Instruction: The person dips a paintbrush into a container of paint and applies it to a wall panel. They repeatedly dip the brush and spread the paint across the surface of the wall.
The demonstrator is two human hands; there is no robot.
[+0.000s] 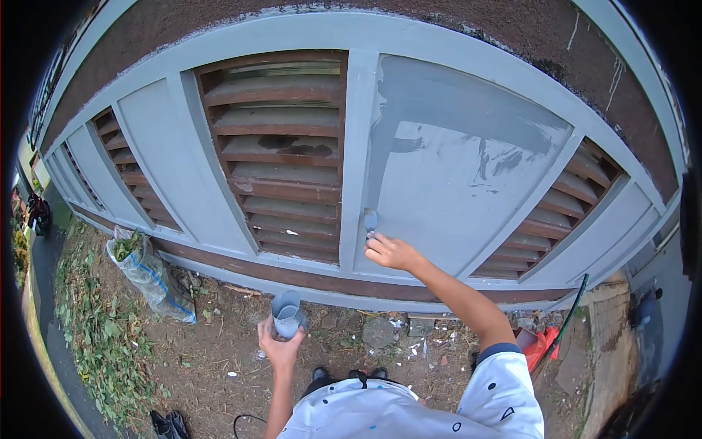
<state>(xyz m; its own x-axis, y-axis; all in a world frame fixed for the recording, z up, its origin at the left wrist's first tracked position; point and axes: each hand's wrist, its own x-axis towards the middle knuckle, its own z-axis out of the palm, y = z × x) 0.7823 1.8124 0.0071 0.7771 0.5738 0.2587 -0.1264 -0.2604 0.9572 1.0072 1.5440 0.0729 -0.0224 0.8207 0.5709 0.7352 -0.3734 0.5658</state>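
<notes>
Right hand: this hand (390,252) was raised to the wall, its fingers clamped on the handle of a small paintbrush (371,218).
Paintbrush: its bristles stood at the lower left side of a pale panel (439,219), below a darker grey stripe; actual contact could not be told.
Panel: darker grey paint (439,88) ran along the top and down the left side, with loose smears at the upper right.
Left hand: this hand (280,347) was low over the ground, its fingers wrapped around a grey cup (286,314).
Louvres: brown slats (281,186) filled the opening left of the panel.
Ground: a stuffed plastic sack (153,282) leaned near the wall; red plastic (540,344) lay at the right.
</notes>
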